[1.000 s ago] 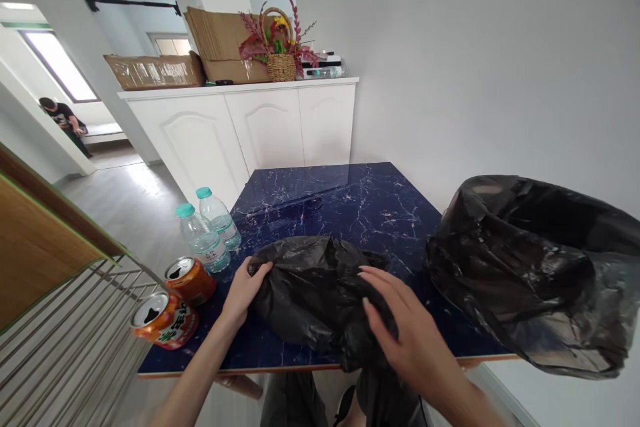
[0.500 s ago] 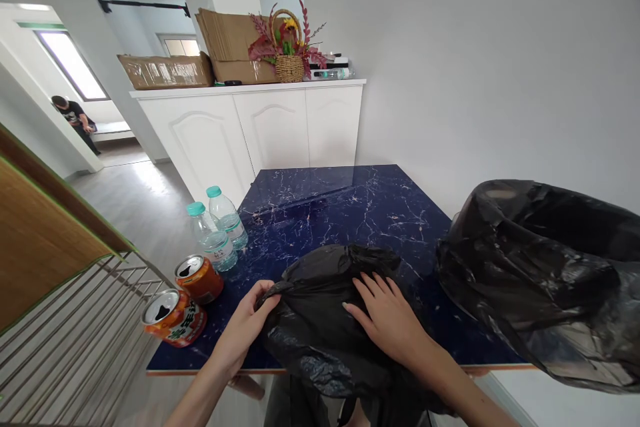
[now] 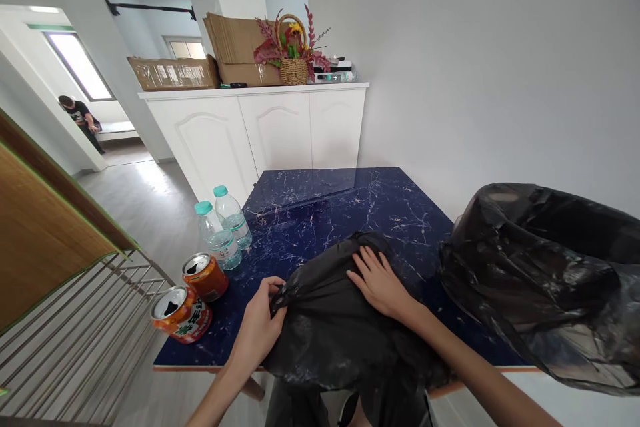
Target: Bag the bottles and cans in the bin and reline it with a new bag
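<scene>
A black plastic bag (image 3: 330, 327) lies on the near edge of the dark blue marble-patterned table (image 3: 350, 203) and hangs over it toward me. My left hand (image 3: 263, 327) pinches the bag's left edge, fingers closed on the plastic. My right hand (image 3: 377, 280) lies flat on top of the bag, fingers stretched out toward its far edge. A second, bigger black bag (image 3: 545, 273) stands puffed up on the table's right side, apart from both hands.
Two orange drink cans (image 3: 183, 312) (image 3: 205, 275) and two small water bottles (image 3: 216, 237) (image 3: 231, 215) stand at the table's left edge. A metal rack (image 3: 75, 340) is at lower left. White cabinets (image 3: 255, 130) with cardboard boxes and a flower basket (image 3: 293, 50) stand behind. A person (image 3: 80, 120) is far off left.
My right hand slid forward across the bag's top and now lies flat near its far edge. My left hand kept its pinch on the left edge. The view shifted slightly left.
</scene>
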### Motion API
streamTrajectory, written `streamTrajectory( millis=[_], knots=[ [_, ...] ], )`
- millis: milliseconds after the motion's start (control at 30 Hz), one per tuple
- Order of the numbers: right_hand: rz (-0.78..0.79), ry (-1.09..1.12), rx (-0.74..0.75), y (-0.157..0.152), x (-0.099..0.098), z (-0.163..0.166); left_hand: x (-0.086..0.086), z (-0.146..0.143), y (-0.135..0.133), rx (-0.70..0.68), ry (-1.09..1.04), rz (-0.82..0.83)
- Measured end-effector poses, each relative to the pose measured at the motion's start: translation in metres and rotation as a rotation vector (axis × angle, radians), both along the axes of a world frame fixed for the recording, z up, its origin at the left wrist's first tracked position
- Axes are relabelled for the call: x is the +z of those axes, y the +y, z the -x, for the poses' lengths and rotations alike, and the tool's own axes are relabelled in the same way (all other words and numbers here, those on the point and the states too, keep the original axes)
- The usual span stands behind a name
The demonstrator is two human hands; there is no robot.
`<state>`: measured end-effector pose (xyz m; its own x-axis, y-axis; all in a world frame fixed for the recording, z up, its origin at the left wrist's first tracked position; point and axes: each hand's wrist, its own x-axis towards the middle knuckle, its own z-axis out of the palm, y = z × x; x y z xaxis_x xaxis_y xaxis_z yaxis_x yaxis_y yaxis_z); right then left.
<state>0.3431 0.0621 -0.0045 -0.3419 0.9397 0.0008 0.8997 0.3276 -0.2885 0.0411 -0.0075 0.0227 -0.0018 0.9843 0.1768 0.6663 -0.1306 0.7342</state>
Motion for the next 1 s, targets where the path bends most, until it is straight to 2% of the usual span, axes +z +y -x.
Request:
streamTrajectory(
  millis=[100,167,267,333,433,533,600,667,767,900,1000],
  knots=[
    [-0.027,0.006,-0.062,-0.008,0.007,-0.013,0.005,0.004,-0.008,0.061,0.197,-0.171],
    [-0.079,0.046,-0.012,-0.03,0.023,-0.017,0.015,0.003,-0.016,0.026,0.325,-0.328],
    [-0.107,0.145,0.189,-0.076,0.049,-0.019,0.025,0.0,-0.026,-0.272,0.47,-0.413],
    [-0.013,0.158,0.366,-0.103,0.058,-0.019,0.021,0.0,-0.026,-0.463,0.535,-0.366],
    [0.118,0.112,0.484,-0.125,0.049,-0.02,0.002,0.001,-0.017,-0.513,0.591,-0.29],
    [0.124,0.05,0.426,-0.127,0.024,-0.028,-0.01,0.001,-0.005,-0.497,0.597,-0.244],
    [0.104,0.022,0.369,-0.124,0.012,-0.039,-0.008,0.001,-0.002,-0.503,0.591,-0.252],
    [0.104,0.029,0.348,-0.122,0.009,-0.052,0.0,0.003,-0.007,-0.529,0.574,-0.283],
    [0.123,0.103,0.325,-0.125,0.026,-0.068,0.01,0.01,-0.024,-0.605,0.507,-0.297],
    [0.148,0.23,0.249,-0.117,0.069,-0.075,0.007,0.023,-0.044,-0.65,0.397,-0.239],
    [-0.01,0.252,0.088,-0.093,0.099,-0.07,-0.001,0.026,-0.047,-0.608,0.29,-0.176]
  ],
)
